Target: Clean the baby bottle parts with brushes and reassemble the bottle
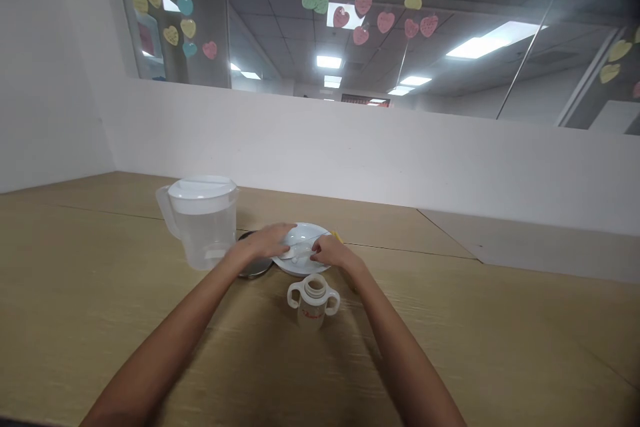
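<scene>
A white plate (306, 232) lies on the table ahead of me, with a small whitish piece (296, 254) on it that I cannot make out clearly. My left hand (270, 241) reaches over the plate's left side, its fingers stretched out and the thumb apart near the whitish piece. Over the right side, my right hand (332, 251) has curled, closed fingers; whatever they pinch is too small to tell. Between my forearms stands a baby bottle (311, 315) with two side handles, upright, its neck uncovered.
A clear pitcher (207, 230) with a white lid stands left of the plate. Partly under my left wrist is a dark round dish with a metal rim (256, 269). Something yellow (337, 236) shows behind my right hand. A white wall (300, 140) rises behind the table.
</scene>
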`<state>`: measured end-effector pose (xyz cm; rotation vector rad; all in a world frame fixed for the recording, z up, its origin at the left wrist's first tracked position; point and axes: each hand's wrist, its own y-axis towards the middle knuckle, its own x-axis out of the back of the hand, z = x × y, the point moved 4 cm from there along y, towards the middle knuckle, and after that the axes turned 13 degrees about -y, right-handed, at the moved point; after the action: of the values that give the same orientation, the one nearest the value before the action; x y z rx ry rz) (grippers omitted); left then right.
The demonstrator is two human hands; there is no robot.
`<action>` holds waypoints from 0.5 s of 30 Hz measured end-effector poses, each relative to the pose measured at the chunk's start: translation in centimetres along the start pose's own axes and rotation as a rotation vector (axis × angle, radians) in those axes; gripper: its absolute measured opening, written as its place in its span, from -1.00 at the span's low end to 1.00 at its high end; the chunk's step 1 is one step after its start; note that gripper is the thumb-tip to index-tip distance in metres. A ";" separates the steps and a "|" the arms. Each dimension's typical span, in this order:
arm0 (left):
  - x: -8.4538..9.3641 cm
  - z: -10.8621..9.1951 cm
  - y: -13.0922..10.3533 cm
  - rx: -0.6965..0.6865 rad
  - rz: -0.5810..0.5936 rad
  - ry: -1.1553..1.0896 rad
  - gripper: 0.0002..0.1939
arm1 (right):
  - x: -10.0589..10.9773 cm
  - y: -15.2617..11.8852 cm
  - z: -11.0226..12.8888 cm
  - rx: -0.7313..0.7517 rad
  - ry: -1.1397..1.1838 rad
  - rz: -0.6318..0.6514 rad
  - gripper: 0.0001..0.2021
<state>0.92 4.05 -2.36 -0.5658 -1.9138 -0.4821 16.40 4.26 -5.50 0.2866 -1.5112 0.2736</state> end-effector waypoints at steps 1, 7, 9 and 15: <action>1.8 -0.6 -0.9 -0.029 -0.080 -0.026 -0.40 | 0.9 -0.5 0.0 0.010 0.004 -0.012 -0.77; 12.8 0.0 -9.3 -0.015 -0.839 -0.117 -0.53 | 5.2 -5.1 1.8 0.133 0.074 0.059 -0.50; 14.4 3.0 -11.3 0.033 -1.111 -0.089 -0.56 | 5.4 -6.3 3.0 0.148 0.053 0.104 -0.38; 12.8 15.6 -12.6 0.474 -1.452 -0.218 -0.54 | 4.1 -6.6 5.5 0.154 -0.102 0.151 -0.35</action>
<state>-22.35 4.83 2.48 1.2370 -2.2797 -0.8053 13.71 -3.81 -1.27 0.3130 -1.6182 0.5040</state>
